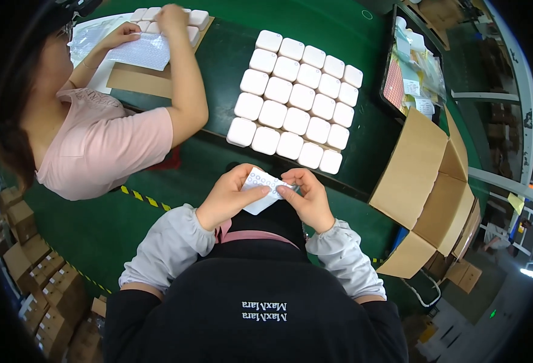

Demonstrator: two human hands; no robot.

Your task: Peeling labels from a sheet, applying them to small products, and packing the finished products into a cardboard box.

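Small white sticker sheet (261,189) w/ rows of round dots, held at frame centre, just above the person's chest, tilted; lower corner hangs free below the thumbs. Left hand (230,196) pinches its 9 o'clock edge, thumb on top, fingers curled under. Right hand (307,199) closed on the 3 o'clock edge, thumb + forefinger tips pressed at the sheet's margin; whether a dot is lifted, can't tell. Hands nearly touching over the sheet. At 12 o'clock, near but apart: block of white rounded boxes (295,100) packed edge to edge in a slanted grid on the green table (218,78); a bare green strip lies betw. hands and the block's near row. Table's dark near edge runs just under the hands. At 3 o'clock: open cardboard carton (426,181), flaps out, close to the right elbow. At 10–11 o'clock: co-worker in pink top (97,145), their hands on a second sheet (142,51) over more white boxes. At 8 o'clock, floor level: stacked brown cartons (42,272).
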